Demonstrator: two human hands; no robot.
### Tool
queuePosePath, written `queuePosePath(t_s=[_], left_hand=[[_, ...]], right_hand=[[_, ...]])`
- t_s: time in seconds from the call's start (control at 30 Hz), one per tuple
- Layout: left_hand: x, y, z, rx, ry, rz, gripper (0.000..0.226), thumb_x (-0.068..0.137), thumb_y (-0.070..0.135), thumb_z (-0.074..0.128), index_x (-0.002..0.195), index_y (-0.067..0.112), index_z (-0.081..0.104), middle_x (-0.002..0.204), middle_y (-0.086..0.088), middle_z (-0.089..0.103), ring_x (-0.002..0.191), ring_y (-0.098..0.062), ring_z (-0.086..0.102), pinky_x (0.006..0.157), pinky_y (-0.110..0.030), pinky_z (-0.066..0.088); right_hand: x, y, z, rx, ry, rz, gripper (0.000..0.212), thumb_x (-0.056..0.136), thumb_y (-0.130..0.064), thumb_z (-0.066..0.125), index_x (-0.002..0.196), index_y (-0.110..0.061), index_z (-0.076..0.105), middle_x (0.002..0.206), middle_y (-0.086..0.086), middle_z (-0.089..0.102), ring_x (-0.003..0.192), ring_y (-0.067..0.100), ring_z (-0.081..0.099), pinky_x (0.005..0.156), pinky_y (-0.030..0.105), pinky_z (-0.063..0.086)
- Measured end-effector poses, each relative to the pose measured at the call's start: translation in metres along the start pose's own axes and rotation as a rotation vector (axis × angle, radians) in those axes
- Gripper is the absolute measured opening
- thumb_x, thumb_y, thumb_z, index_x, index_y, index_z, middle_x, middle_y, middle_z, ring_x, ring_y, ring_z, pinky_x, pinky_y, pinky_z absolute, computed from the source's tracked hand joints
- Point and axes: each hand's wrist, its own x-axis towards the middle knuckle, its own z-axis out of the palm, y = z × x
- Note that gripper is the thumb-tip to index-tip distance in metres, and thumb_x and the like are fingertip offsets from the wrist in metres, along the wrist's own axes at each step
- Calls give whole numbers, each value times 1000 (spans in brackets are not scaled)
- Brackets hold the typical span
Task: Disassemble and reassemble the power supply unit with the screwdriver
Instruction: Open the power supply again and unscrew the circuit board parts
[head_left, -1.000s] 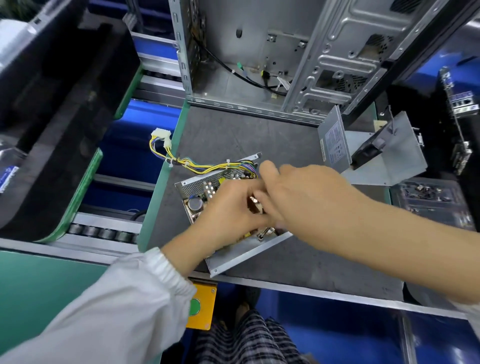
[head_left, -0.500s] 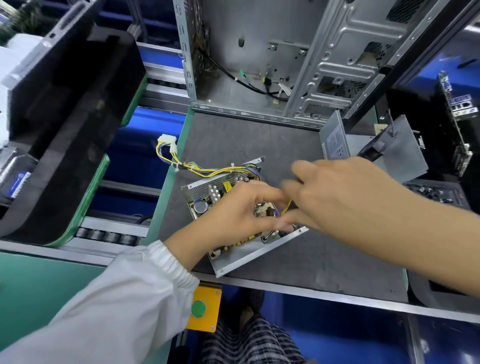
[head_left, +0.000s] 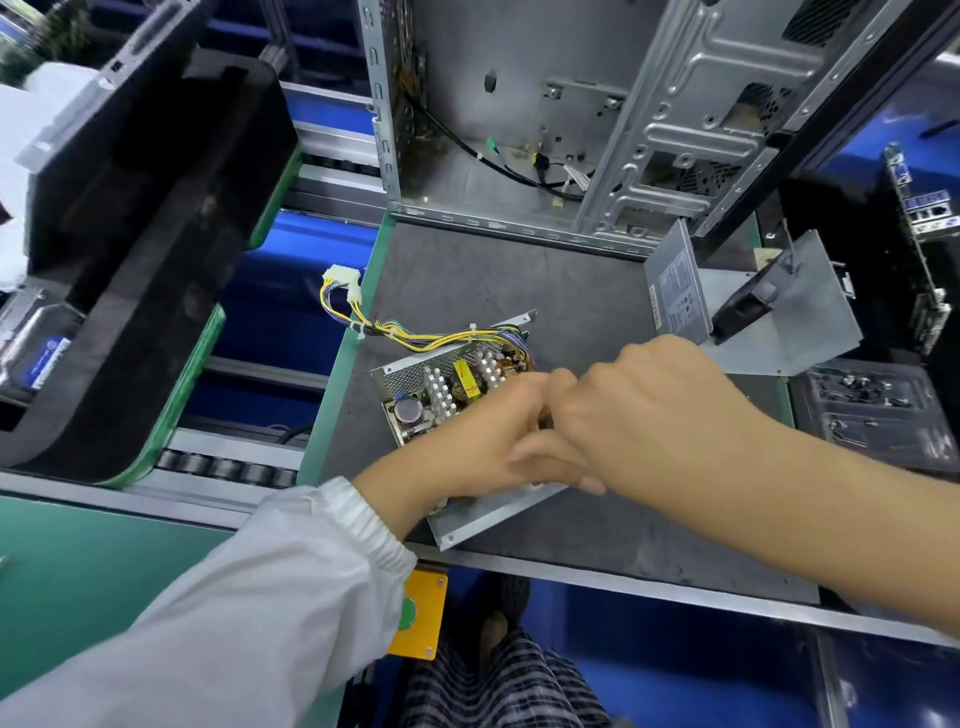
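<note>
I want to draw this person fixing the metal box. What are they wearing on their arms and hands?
The left arm wears a long white sleeve with a gathered elastic cuff at the wrist. The right arm is bare as far as the picture shows. The left hand and the right hand are bare too: no gloves, rings or watch in view.

Just the one view here, a wide-angle head cam looking forward and steeply down from above the near edge of the dark grey work mat (head_left: 519, 270). It sits pretty close, so both forearms come in from the bottom corners and fill the lower half. The far edge of the mat butts up against the open bare-metal computer case (head_left: 675, 104) at the top. Straight lines bow toward the sides, and the wearer's checked trousers (head_left: 498, 686) show under the near edge.
</note>
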Motion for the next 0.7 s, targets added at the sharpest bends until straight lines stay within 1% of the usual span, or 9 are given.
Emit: queuePosePath(t_s=[0.1,0.17,0.27,0.37,0.43,0.5,0.6,0.63,0.7], left_hand=[[5,-1,1,-10,-21,-56,24,75,7,79,74,21,60,69,0,69,71,-2,63,68,-27,53],[8,-5,-1,-50,-34,-78,13,78,3,78,73,8,67,69,7,69,75,0,66,69,-16,51],[12,-7,-3,-63,-111,-67,4,80,0,76,80,2,72,74,8,69,78,11,63,72,-3,43],[10,-10,-9,-116,-82,-25,20,76,1,79,88,6,64,80,10,69,83,12,62,75,-5,43],[8,-10,-11,-101,8,29,28,73,4,83,86,15,62,75,8,64,78,12,59,73,-4,40],[6,-8,-13,-76,37,65,31,75,2,81,78,26,61,66,24,56,66,14,53,65,0,35],[3,-7,-16,-60,-53,40,23,79,-1,75,78,21,68,57,35,53,55,18,49,56,2,33],[3,-9,-16,-65,-71,23,23,80,0,74,78,22,70,59,32,57,57,18,50,57,-2,37],[4,-8,-18,-82,-82,8,23,80,0,72,85,22,68,70,21,66,67,14,53,62,-12,45]], right_hand=[[-4,10,-3,38,107,-15,48,93,-60,27,74,-19,44,76,-4,47,77,23,62,44,25,9],[-10,21,-5,141,88,-172,36,89,-30,12,112,-21,38,88,-3,18,83,19,45,44,25,13],[-9,28,-25,164,-23,-348,56,70,-20,9,121,-23,31,99,-7,16,88,12,26,47,21,17],[-7,24,-18,43,27,-286,33,91,-17,13,117,-19,34,94,-4,24,96,15,44,55,25,25],[-7,22,-11,-6,32,-176,6,99,-22,30,100,-18,34,84,-3,45,92,21,59,46,28,18],[-6,18,-6,-96,47,-50,28,86,-26,56,80,-17,31,62,-4,51,64,22,65,43,24,5],[-5,23,-5,-91,124,44,56,55,-31,85,57,-18,30,38,-3,46,31,19,49,49,17,0],[-7,21,-3,-95,172,8,53,58,-34,85,55,-18,34,41,-2,48,32,20,49,46,17,4],[-15,20,4,-39,198,-162,22,82,-21,65,65,-15,51,58,2,53,45,19,50,39,21,16]])
